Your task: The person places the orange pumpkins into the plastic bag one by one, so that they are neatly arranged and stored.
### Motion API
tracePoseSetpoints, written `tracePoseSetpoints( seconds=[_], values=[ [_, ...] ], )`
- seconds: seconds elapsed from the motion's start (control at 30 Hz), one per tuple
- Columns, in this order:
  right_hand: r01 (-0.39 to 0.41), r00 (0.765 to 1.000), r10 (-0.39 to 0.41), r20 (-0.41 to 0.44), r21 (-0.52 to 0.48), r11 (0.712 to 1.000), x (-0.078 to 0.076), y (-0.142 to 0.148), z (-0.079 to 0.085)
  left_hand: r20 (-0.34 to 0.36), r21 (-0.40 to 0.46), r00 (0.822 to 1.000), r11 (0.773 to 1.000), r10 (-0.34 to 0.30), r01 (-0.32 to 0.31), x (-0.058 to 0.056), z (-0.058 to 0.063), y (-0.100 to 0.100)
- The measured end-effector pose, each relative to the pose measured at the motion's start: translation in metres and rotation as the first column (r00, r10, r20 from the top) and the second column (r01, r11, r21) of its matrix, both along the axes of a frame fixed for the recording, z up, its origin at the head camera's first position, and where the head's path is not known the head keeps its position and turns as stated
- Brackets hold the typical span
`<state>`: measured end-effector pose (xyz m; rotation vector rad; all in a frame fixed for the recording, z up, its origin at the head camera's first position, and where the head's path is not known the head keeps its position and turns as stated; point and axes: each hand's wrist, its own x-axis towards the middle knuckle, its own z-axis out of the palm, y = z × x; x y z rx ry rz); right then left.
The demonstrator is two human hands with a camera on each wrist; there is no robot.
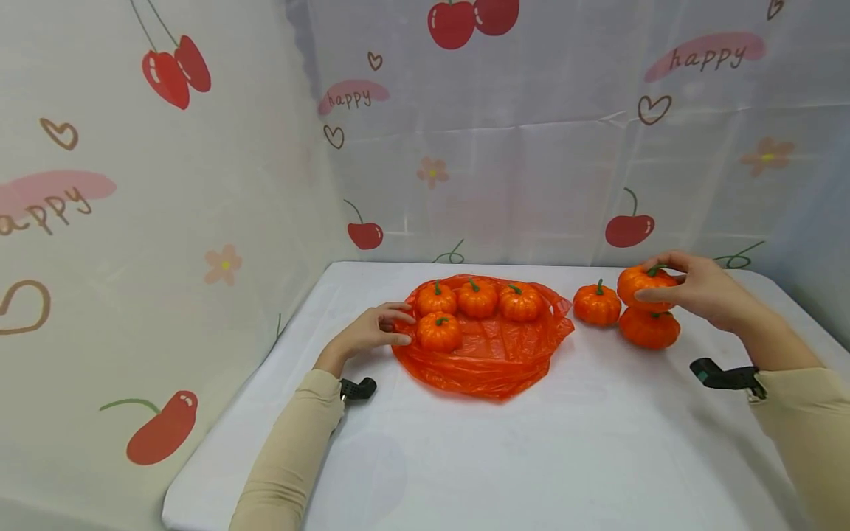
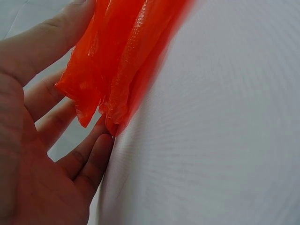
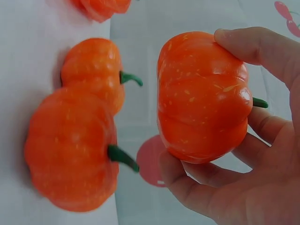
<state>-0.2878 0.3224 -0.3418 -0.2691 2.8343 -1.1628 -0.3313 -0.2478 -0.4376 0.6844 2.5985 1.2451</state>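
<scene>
In the head view my right hand (image 1: 707, 291) holds a small orange pumpkin (image 1: 640, 284) with a green stem, thumb on one side and fingers on the other. The right wrist view shows this pumpkin (image 3: 204, 98) held apart from two others. Just below it sits a second pumpkin (image 1: 649, 329), with a third pumpkin (image 1: 596, 304) to its left. My left hand (image 1: 368, 332) is at the left edge of a red plastic bag (image 1: 491, 376), fingers relaxed and spread. The left wrist view has the crumpled bag edge (image 2: 117, 61) between thumb and fingers. Several pumpkins lie on the bag, one pumpkin (image 1: 438, 333) nearest the left hand.
A white-covered table (image 1: 531, 457) carries everything. Behind it hangs a pale curtain (image 1: 531, 169) printed with cherries, hearts and flowers, and another printed sheet (image 1: 166, 295) runs along the left side. Dark camera mounts (image 1: 724, 375) sit on both wrists.
</scene>
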Motion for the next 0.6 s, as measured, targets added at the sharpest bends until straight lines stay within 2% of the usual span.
tracePoseSetpoints(
  seconds=[0.33,0.6],
  values=[
    [-0.069,0.998,0.069,0.009,-0.030,0.997,-0.006,-0.031,0.001,-0.003,-0.001,1.000,1.000,-0.002,0.002,-0.001,-0.002,-0.001],
    [-0.111,0.994,0.111,0.005,-0.040,0.993,-0.004,-0.064,0.006,0.016,-0.004,1.000,1.000,-0.007,0.007,-0.002,-0.001,-0.001]
  ],
)
